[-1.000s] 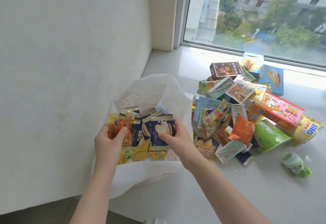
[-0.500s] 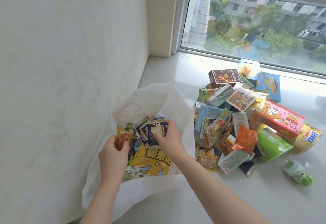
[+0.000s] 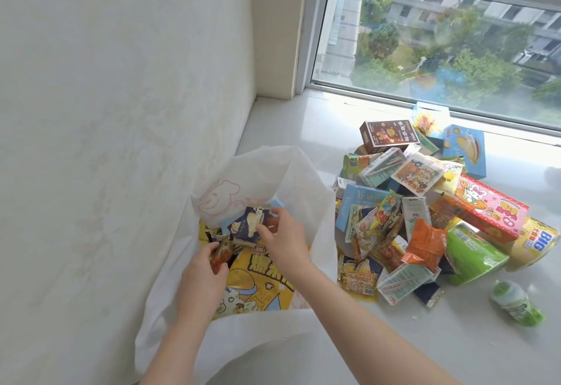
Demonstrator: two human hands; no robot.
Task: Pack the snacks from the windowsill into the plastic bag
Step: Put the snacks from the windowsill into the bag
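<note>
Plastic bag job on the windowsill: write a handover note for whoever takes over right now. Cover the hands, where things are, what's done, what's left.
Left hand holds a red packet inside the plastic bag.
Right hand pinches a dark blue packet, also inside the bag.
Done: several snacks are in, the yellow popcorn bag among them.
Left: release both packets, then pack the snack pile on the windowsill and the green bottle lying apart from it.

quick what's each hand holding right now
Left hand: grips a small red snack packet in the mouth of the plastic bag.
Right hand: pinches a dark blue snack packet.
</note>
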